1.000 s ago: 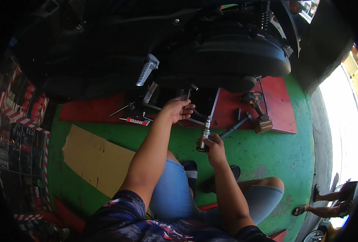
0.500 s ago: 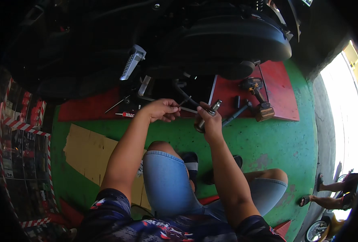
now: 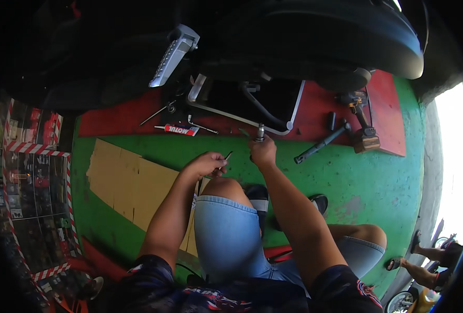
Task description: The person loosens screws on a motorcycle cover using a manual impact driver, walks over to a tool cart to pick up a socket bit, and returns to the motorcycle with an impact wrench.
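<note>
My left hand [image 3: 206, 165] is closed above my knee, its fingertips pinching a thin dark strip [image 3: 229, 155] whose kind I cannot make out. To its right, my right hand [image 3: 263, 152] is wrapped round a shiny metal cylindrical tool [image 3: 260, 132] with a narrow fitting at its top; my fingers hide most of it. A black hose [image 3: 263, 107] hangs by the silver-rimmed tray [image 3: 294, 112] under a dark scooter [image 3: 315, 47], apart from both hands. On the red platform [image 3: 385, 104] near them lie a Motul tube [image 3: 181, 130] and a small wrench [image 3: 202, 125].
An orange-and-black cordless driver [image 3: 361, 117], a black socket [image 3: 332, 120] and a long dark tool [image 3: 320, 144] lie at the right. A silver footrest [image 3: 175, 55] juts from the scooter. Flattened cardboard [image 3: 132, 182] covers floor at left. Another person's legs [image 3: 422, 266] show far right.
Both hands have drawn back from the black hose, my left one lower toward my knee. The metal tool has turned more upright. The view has shifted, showing more of the tray.
</note>
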`<state>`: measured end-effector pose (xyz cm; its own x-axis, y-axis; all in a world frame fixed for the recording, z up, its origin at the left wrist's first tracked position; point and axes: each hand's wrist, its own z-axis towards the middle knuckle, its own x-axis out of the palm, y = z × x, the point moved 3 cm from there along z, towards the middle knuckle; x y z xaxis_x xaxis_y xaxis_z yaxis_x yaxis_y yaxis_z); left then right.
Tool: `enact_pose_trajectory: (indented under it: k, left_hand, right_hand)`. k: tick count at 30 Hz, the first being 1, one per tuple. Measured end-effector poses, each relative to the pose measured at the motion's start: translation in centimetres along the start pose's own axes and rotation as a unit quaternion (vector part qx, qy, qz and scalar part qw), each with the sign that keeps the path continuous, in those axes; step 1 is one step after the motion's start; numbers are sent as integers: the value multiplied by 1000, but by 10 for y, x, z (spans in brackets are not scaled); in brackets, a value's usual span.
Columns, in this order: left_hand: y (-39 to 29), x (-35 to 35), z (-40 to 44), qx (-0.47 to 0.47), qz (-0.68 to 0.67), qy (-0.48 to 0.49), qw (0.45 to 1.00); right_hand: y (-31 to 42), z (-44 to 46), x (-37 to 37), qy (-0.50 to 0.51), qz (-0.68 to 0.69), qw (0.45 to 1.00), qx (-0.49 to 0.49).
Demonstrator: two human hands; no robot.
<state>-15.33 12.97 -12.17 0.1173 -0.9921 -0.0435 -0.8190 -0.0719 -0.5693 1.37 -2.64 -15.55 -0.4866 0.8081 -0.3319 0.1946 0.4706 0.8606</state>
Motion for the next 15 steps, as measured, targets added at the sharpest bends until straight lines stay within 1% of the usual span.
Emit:
enact_pose_trajectory:
  k: [1, 2, 3, 4, 7, 8, 10, 11, 12, 13, 14, 15]
  left_hand:
    - [9, -2, -2, 5, -38, -20, 999]
    - [18, -3, -4, 2, -34, -20, 999]
    - [25, -5, -6, 23, -93, -29, 995]
    - [29, -8, -8, 44, -152, -37, 987]
    - [17, -6, -31, 30, -160, -49, 985]
    - [14, -5, -37, 29, -156, -47, 986]
    - [2, -11, -47, 96, -143, -104, 980]
    - [-2, -14, -50, 98, -141, -105, 980]
    - [-12, -19, -53, 159, -111, -116, 974]
    - [-28, -20, -58, 220, -80, -127, 964]
    - [-40, -18, -63, 227, -80, -127, 962]
    - [-53, -14, -70, 265, -118, -110, 950]
  right_hand:
    - [5, 4, 5, 1, 4, 1000, 3]
    - [13, 6, 8, -10, -38, 999, -18]
    - [22, 9, 10, -21, -79, 996, -39]
    - [24, 14, 15, -24, -76, 996, -36]
    - [30, 21, 16, -37, -102, 993, -49]
    - [33, 19, 13, -22, -99, 994, -44]
    - [38, 15, 7, -8, -93, 995, -43]
    - [36, 10, 1, 19, -82, 995, -47]
    - [34, 4, -6, 47, -72, 995, -51]
    - [32, -2, -14, 44, -72, 995, -55]
    - [28, -7, -22, 87, -56, 994, -19]
    - [25, -13, -29, 129, -40, 991, 18]
